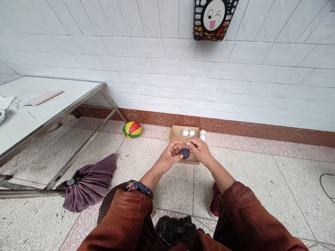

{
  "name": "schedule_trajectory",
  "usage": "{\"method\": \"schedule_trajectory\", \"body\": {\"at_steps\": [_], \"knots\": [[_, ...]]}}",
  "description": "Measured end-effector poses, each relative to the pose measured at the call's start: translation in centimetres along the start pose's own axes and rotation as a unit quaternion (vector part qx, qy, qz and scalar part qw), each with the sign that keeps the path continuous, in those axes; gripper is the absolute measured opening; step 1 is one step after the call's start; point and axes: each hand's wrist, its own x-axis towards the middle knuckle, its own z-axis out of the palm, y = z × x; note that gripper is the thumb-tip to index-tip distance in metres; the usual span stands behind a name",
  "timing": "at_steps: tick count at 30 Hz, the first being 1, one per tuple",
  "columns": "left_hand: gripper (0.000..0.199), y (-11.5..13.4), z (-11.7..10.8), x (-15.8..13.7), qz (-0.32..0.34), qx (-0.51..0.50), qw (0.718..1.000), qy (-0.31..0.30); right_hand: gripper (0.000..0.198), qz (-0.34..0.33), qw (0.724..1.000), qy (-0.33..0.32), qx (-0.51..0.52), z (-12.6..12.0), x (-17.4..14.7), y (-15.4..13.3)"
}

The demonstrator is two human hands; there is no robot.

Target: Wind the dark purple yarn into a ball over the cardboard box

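Note:
A small ball of dark purple-grey yarn [184,153] is held over a shallow cardboard box [174,131] on the floor. My left hand [170,155] grips the ball from its left side, fingers curled round it. At the ball's upper right, my right hand [200,150] has its thumb and fingers pinched together on the yarn strand, which runs up from the ball. Two white yarn balls [188,132] lie in the back of the box with a loose white strand. More white balls [203,134] sit just outside its right edge.
A striped ball [132,129] rests on the floor near the wall. At left stands a metal-framed table [75,91] with papers on it; purple cloth [90,184] lies by its leg. A black basket [214,21] hangs on the tiled wall. A dark cable [324,186] is at far right.

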Motion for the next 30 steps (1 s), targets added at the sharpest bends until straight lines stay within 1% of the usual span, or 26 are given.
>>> {"method": "schedule_trajectory", "body": {"at_steps": [2,4,7,11,14,16,19,21,22,24,27,28,30], "knots": [[0.050,0.2,0.1,-0.1,0.009,-0.038,0.999,-0.009,0.022,0.043,0.999,-0.023,0.016,0.6,0.0,0.8],[0.051,0.2,0.0,0.0,0.014,-0.065,0.998,0.010,0.022,0.066,0.996,-0.052,0.023,1.4,-0.3,1.3],[0.046,0.1,-0.4,0.2,0.014,-0.077,0.995,0.054,0.020,0.064,0.995,-0.068,0.017,2.4,-0.7,1.6],[0.041,-0.2,-0.7,0.3,0.002,-0.072,0.995,0.076,0.017,0.051,0.995,-0.079,-0.020,2.6,-0.8,1.6],[0.041,-0.3,-0.7,0.3,-0.006,-0.054,0.995,0.084,0.017,0.036,0.994,-0.083,-0.060,2.6,-0.9,1.6],[0.041,-0.3,-0.7,0.5,0.001,-0.042,0.993,0.108,0.017,0.020,0.991,-0.095,-0.089,2.7,-1.1,1.3],[0.039,-0.2,-1.0,1.0,0.033,-0.005,0.986,0.165,0.018,-0.039,0.981,-0.155,-0.108,2.7,-1.7,0.2],[0.038,-0.2,-1.2,1.3,0.045,0.042,0.981,0.182,0.022,-0.086,0.976,-0.180,-0.085,2.2,-1.9,-0.8],[0.038,-0.3,-1.2,1.4,0.043,0.064,0.981,0.178,0.022,-0.101,0.977,-0.173,-0.067,1.9,-1.9,-1.2],[0.040,-0.3,-1.1,1.3,0.031,0.091,0.983,0.156,0.023,-0.102,0.987,-0.120,-0.036,0.9,-1.6,-1.8],[0.039,-0.5,-0.5,0.9,0.003,0.101,0.991,0.093,0.022,-0.069,0.997,-0.022,-0.014,-0.3,-0.8,-1.4],[0.038,-0.5,-0.3,0.7,-0.005,0.101,0.993,0.069,0.022,-0.056,0.998,-0.003,-0.011,-0.6,-0.5,-1.0],[0.039,-0.4,0.1,0.4,-0.013,0.090,0.995,0.030,0.020,-0.029,0.999,0.013,-0.004,-0.6,-0.2,-0.1]]}}
